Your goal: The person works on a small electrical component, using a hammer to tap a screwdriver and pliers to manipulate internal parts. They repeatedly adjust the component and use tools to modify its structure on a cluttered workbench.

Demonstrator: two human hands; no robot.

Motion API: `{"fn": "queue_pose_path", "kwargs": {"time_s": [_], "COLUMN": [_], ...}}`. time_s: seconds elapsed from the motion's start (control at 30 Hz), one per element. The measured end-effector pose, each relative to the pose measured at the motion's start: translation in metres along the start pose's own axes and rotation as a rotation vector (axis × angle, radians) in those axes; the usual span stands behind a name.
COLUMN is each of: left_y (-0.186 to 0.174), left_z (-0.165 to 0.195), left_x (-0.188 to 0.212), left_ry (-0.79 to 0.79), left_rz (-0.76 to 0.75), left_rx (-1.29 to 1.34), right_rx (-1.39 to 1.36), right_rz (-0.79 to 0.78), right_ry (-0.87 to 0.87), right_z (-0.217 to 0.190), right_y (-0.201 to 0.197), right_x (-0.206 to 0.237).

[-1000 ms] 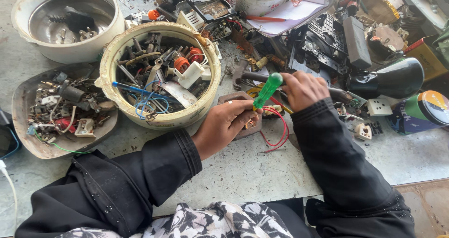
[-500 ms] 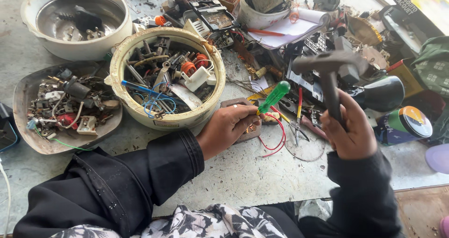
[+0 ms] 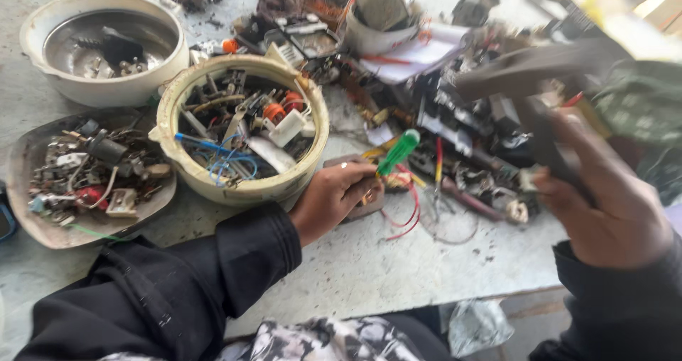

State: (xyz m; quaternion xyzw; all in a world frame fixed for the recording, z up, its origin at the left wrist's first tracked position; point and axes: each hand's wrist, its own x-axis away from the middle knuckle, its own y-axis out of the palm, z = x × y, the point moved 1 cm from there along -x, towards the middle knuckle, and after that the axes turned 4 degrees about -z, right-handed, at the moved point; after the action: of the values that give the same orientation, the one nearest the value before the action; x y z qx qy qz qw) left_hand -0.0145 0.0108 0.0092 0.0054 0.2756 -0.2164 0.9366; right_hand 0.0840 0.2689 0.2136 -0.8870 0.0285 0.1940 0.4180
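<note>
Left hand [image 3: 334, 194] holding a green-handled screwdriver [image 3: 398, 151] upright on a small part on the desk [image 3: 398, 269], right hand [image 3: 611, 205] raised, gripping a blurred dark hammer [image 3: 529, 84].

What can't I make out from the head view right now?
- Hammer: motion-blurred; head shape unclear.
- Right hand: blurred, grip on the handle indistinct.
- Part under the left hand: mostly covered by the hand.
- Screwdriver tip: hidden among wires.
- Tray: small parts too tiny to identify.

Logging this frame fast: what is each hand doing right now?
Left hand: closed on a green-handled screwdriver, pressed to a small brown part on the table.
Right hand: closed round the handle of a raised, blurred dark hammer.
</note>
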Motion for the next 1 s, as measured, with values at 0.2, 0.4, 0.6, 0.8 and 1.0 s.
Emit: {"fn": "queue_pose_path", "kwargs": {"time_s": [0.2,0.4,0.6,0.8,1.0], "left_y": [-0.001,0.002,0.002,0.001,0.004], "left_z": [0.004,-0.011,-0.003,0.007,0.005], "left_x": [0.000,0.005,0.003,0.005,-0.001], "left_ry": [-0.047,-0.020,0.172,0.081,0.063], "left_rz": [0.012,0.025,0.091,0.019,0.048], "left_rx": [0.006,-0.031,-0.213,-0.186,-0.165], "right_rx": [0.362,0.323,0.283,0.229,0.243], "right_rz": [-0.174,-0.201,-0.250,-0.339,-0.337], "right_ry": [-0.381,-0.216,-0.178,-0.203,-0.275], "right_z": [-0.013,-0.006,-0.001,0.007,0.016], "right_y": [0.002,0.019,0.013,0.015,0.012], "right_x": [-0.017,-0.002,0.000,-0.003,0.000]}}
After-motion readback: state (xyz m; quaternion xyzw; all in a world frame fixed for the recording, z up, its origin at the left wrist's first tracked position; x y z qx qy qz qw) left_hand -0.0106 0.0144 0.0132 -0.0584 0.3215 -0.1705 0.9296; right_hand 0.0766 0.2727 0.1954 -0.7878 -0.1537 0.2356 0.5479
